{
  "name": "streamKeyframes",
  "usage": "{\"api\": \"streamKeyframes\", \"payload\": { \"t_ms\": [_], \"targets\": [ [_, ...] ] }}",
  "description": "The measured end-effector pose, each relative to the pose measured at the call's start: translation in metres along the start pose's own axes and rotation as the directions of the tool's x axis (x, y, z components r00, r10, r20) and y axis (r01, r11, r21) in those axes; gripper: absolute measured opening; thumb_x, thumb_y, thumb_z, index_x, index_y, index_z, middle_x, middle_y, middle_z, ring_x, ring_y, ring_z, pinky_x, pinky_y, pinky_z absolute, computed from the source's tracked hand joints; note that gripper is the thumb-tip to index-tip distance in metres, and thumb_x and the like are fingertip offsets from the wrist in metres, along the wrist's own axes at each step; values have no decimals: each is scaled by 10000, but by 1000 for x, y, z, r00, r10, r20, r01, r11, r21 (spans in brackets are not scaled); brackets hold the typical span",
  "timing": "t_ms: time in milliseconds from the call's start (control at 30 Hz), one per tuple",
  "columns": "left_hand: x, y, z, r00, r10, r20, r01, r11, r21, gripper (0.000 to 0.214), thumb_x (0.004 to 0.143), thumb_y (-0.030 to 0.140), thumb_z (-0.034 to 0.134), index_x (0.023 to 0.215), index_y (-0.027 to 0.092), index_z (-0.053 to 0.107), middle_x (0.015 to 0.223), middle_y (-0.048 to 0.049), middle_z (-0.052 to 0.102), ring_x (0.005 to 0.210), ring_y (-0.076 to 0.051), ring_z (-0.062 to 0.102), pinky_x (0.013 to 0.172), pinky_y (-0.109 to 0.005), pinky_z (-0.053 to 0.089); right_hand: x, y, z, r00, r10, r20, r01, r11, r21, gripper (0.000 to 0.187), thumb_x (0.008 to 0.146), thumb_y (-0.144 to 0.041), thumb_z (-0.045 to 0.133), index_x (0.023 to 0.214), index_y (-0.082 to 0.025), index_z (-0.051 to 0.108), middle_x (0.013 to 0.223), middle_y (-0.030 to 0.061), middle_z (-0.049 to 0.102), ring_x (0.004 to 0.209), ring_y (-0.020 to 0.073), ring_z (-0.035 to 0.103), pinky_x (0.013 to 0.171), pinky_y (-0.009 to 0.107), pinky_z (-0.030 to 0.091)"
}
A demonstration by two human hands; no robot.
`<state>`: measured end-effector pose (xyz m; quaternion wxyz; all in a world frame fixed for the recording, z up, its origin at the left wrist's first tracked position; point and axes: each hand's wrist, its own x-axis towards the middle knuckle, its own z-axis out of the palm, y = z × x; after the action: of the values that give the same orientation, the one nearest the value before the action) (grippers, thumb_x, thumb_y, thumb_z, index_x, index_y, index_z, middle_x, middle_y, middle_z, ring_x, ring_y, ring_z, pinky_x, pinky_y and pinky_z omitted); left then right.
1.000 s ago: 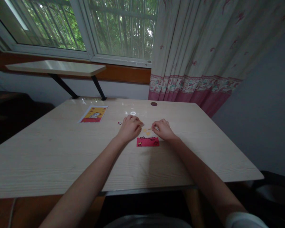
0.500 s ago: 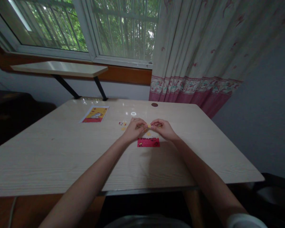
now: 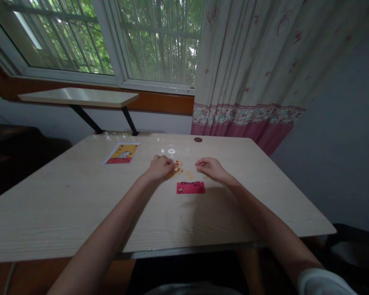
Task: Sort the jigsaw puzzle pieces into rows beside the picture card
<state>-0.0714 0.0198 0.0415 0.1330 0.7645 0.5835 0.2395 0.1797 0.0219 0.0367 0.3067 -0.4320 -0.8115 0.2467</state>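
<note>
A red strip of joined jigsaw pieces (image 3: 190,188), with dark drawn shapes and an uneven top edge, lies flat in front of me. Beyond it are a few loose yellow jigsaw pieces (image 3: 189,176). My left hand (image 3: 161,167) is at the left edge of a small pile of yellow, red and white jigsaw pieces (image 3: 177,168); its fingers are bent together and hide part of the pile. To the right, my right hand (image 3: 213,169) hovers with thumb and fingers pinched, a tiny reddish spot at the tips. What either pinch holds is too small to make out. More pieces show under the right hand.
On the left of the light wooden table (image 3: 80,209) lies a yellow and red picture sheet (image 3: 123,153) with a white animal. A raised shelf (image 3: 80,97) on black legs stands at the back left. A dark round disc (image 3: 198,139) is near the far edge, by the curtain (image 3: 246,82).
My hands have parted from a shared pinch on a small yellow piece. The left one moved left to the pile, uncovering pieces; the right stayed nearly in place. The view tilted slightly.
</note>
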Motion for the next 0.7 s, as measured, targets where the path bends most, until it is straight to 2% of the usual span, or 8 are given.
{"api": "streamKeyframes", "payload": {
  "t_ms": [100, 167, 233, 300, 367, 467, 600, 700],
  "targets": [
    [-11, -1, -5, 999, 28, -17, -25, 990, 141, 216, 689, 322, 573, 800, 195, 707, 918, -125, 592, 953, -333, 446, 789, -462, 364, -5, 4, 1, 996, -72, 46, 80, 975, -206, 180, 816, -271, 583, 935, -183, 686, 933, 54, 691, 897, 172, 579, 857, 323, 378],
    [-18, 2, -7, 997, 53, -48, -38, 964, 262, 280, 733, 330, 547, 928, 181, 684, 988, -135, 566, 966, -325, 431, 798, -446, 359, -11, 4, -1, 992, -108, 59, 121, 945, -304, 209, 845, -286, 549, 978, -190, 679, 997, 62, 678, 950, 182, 558, 887, 340, 343],
    [-26, 8, -9, 994, 92, -60, -66, 936, 346, 319, 791, 350, 500, 1007, 173, 653, 1012, -134, 552, 958, -304, 435, 798, -416, 365, -18, 0, -3, 982, -135, 132, 174, 921, -348, 243, 870, -326, 510, 985, -195, 680, 992, 65, 674, 955, 184, 546, 878, 337, 336],
    [-34, 15, -10, 983, 182, 9, -175, 927, 333, 325, 826, 377, 470, 1018, 181, 644, 1007, -116, 552, 940, -276, 448, 807, -388, 369, -26, -6, -4, 961, -150, 233, 230, 901, -368, 282, 853, -399, 525, 988, -208, 682, 979, 64, 672, 960, 194, 530, 869, 339, 331],
    [-42, 24, -9, 943, 304, 134, -330, 905, 269, 330, 825, 410, 488, 1013, 188, 646, 984, -99, 559, 912, -254, 466, 819, -375, 370, -34, -14, -4, 942, -140, 306, 258, 882, -393, 337, 795, -465, 584, 1009, -222, 675, 983, 64, 664, 969, 214, 510, 864, 349, 327],
    [-54, 33, -1, 895, 386, 222, -428, 884, 186, 346, 818, 428, 512, 1026, 180, 635, 973, -95, 564, 919, -250, 482, 830, -374, 378, -42, -25, -1, 936, -79, 344, 233, 871, -433, 359, 762, -461, 619, 1027, -222, 660, 991, 69, 647, 968, 226, 498, 853, 356, 325],
    [-60, 39, 11, 881, 400, 252, -445, 882, 154, 333, 813, 404, 523, 1013, 158, 627, 948, -104, 568, 929, -263, 496, 825, -391, 392, -40, -34, 0, 928, 19, 372, 152, 892, -425, 329, 756, -379, 631, 1032, -199, 633, 1018, 76, 620, 989, 226, 490, 846, 333, 329],
    [-56, 42, 14, 864, 423, 273, -468, 874, 128, 287, 784, 318, 551, 1011, 156, 616, 959, -103, 564, 926, -255, 511, 828, -382, 399, -33, -40, -1, 907, 117, 405, 63, 913, -404, 359, 729, -371, 644, 1032, -182, 606, 1025, 85, 603, 980, 232, 491, 819, 312, 341]
  ]
}}
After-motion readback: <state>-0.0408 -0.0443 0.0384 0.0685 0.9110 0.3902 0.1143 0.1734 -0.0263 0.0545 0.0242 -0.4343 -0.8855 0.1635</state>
